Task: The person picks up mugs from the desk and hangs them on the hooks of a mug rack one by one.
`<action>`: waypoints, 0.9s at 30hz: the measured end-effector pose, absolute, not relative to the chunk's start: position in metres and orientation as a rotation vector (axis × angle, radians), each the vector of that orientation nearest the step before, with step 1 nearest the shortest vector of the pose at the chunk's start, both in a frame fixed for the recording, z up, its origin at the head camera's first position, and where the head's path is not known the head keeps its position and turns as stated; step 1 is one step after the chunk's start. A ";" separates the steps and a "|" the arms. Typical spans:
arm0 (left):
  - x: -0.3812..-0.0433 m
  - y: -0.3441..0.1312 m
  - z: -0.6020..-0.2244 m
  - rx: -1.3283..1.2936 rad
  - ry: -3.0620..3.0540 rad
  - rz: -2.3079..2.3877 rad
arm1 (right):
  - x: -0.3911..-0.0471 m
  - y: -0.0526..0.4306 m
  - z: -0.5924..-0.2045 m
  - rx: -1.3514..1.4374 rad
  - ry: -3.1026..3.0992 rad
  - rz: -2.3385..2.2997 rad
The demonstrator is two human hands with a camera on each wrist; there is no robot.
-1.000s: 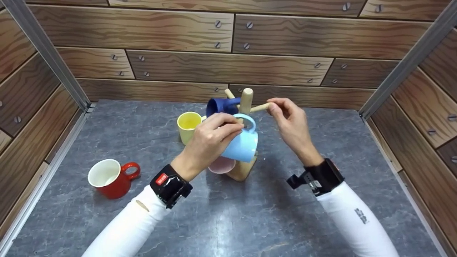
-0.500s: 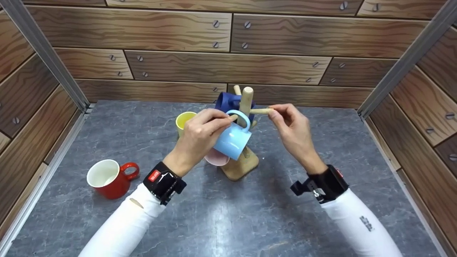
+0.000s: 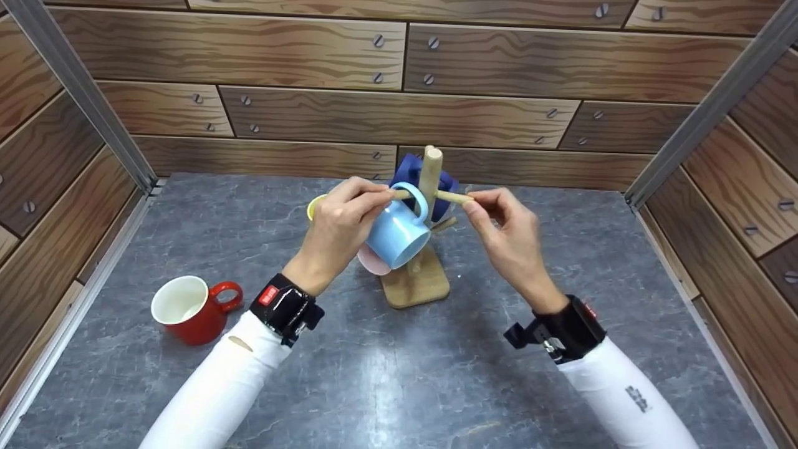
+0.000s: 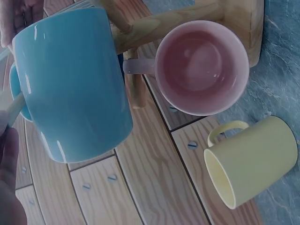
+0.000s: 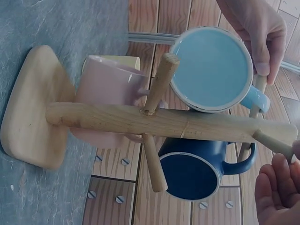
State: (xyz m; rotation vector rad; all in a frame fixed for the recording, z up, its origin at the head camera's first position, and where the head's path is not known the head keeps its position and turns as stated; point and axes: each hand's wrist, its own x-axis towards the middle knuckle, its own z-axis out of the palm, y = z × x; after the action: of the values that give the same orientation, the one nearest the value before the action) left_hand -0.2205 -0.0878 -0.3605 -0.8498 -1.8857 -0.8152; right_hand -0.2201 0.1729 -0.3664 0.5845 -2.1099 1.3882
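Observation:
A wooden mug tree [image 3: 430, 178] stands on the table, bearing a light blue mug [image 3: 398, 234], a dark blue mug [image 5: 192, 171] and a pink mug [image 4: 201, 68]. My left hand [image 3: 340, 227] pinches the tip of the upper peg that passes through the light blue mug's handle. With thumb and fingers, my right hand [image 3: 508, 240] pinches the end of the opposite bare peg [image 3: 454, 197]. In the head view the dark blue mug is partly hidden behind the post. Two lower bare pegs show in the right wrist view.
A red mug [image 3: 198, 315] with a white inside stands upright at the left of the table. The yellow mug [image 4: 255, 159] stands behind my left hand, mostly hidden in the head view. Wood-patterned walls [image 3: 312, 53] enclose the back and sides.
The mug tree has turned: the light blue mug swung left and back, the dark blue mug moved right behind the post. Both hands keep hold of the pegs and shift with them.

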 end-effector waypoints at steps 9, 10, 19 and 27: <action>-0.230 -0.087 -0.361 -0.775 -1.915 -0.843 | -0.217 0.168 -0.368 0.627 -2.074 1.325; -0.230 -0.087 -0.360 -0.770 -1.921 -0.852 | -0.217 0.168 -0.368 0.626 -2.072 1.317; -0.239 -0.084 -0.359 -0.738 -1.934 -0.871 | -0.216 0.165 -0.371 0.647 -2.041 1.299; -0.248 -0.083 -0.360 -0.719 -1.930 -0.887 | -0.217 0.160 -0.372 0.675 -2.014 1.309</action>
State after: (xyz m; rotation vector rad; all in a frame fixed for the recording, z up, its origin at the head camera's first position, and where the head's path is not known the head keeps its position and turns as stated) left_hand -0.2482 -0.0831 -0.3599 -0.7191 -1.9302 -0.8868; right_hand -0.2170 0.1604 -0.3715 0.6750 -2.0138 1.3090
